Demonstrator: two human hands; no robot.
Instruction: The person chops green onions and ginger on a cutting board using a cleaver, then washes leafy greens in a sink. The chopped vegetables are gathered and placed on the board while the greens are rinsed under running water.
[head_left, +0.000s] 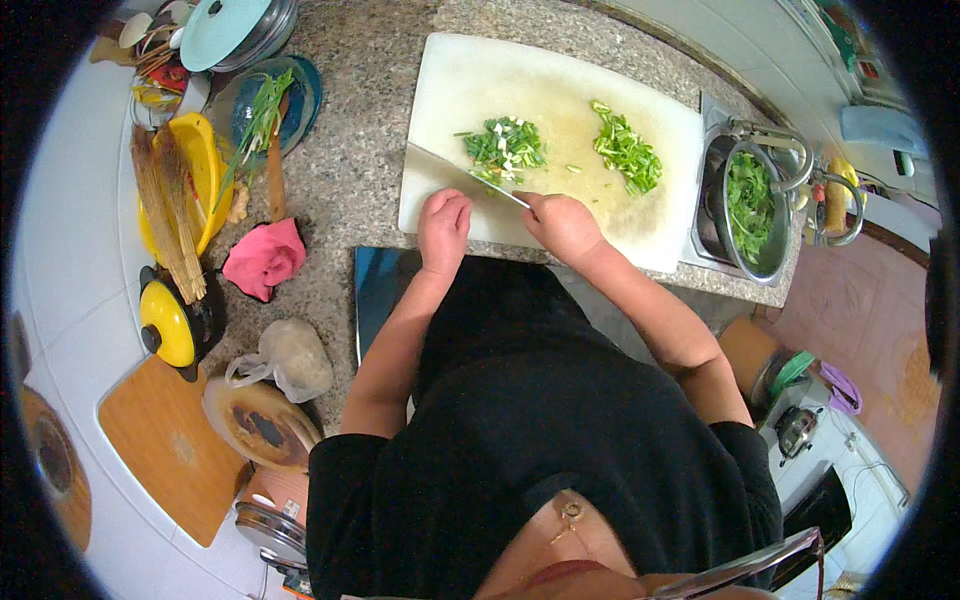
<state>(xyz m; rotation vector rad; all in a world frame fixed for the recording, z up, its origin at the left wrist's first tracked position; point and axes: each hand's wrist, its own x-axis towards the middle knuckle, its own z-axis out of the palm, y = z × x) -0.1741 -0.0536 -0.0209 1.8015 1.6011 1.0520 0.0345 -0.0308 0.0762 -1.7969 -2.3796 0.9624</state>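
Observation:
A large white cutting board (540, 82) lies on the granite counter. My right hand (562, 225) is closed on the handle of a kitchen knife (465, 172), whose blade points to the upper left over the board. Just above the blade sits a pile of chopped scallions (506, 146) with white bits. Farther right on the board is a second pile, of sliced green peppers (628, 152). My left hand (444, 225) is at the board's near edge, left of the knife handle, its fingers curled together; whether anything is inside them is hidden.
Right of the board, a metal bowl of leafy greens (750, 202) stands in the sink beside the faucet (795, 154). On the left are a glass bowl with scallions (262, 120), a yellow basin (199, 150), a pink cloth (266, 259) and a yellow-lidded pot (169, 315).

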